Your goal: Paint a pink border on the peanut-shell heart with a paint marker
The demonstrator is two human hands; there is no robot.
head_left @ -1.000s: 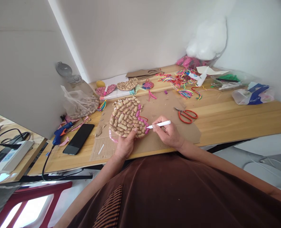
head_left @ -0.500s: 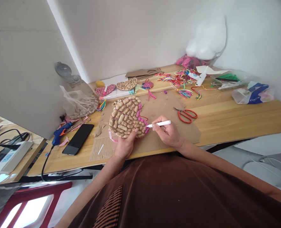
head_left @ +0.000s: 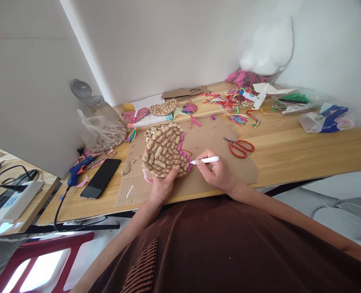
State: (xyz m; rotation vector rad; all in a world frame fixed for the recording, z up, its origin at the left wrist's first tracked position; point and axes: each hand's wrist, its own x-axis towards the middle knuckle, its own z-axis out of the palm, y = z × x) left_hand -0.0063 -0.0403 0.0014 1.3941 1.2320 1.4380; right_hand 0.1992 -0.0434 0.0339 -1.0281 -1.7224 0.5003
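A heart-shaped piece covered in peanuts (head_left: 163, 152) is tilted up above the cardboard sheet (head_left: 211, 138). Peanuts along its right edge are coloured pink; the others are plain tan. My left hand (head_left: 163, 187) grips it at the lower edge, thumb on top and the other fingers hidden beneath. In my right hand (head_left: 215, 171) is a white marker (head_left: 207, 160), pinched between thumb and fingers, its tip at the pink edge. A red cord loop (head_left: 186, 153) shows beside the notch of the heart.
Red-handled scissors (head_left: 240, 147) lie right of my right hand. Leftward are a black phone (head_left: 101, 178), a blue glue gun (head_left: 78, 171) and a bag of peanuts (head_left: 103, 132). Behind lie decorated pieces (head_left: 163, 108), colourful threads (head_left: 229, 99) and a plastic pack (head_left: 327, 119).
The peanut heart has shifted slightly to the right with my left hand. The marker tip stays at its pink right edge, and the right hand has barely moved.
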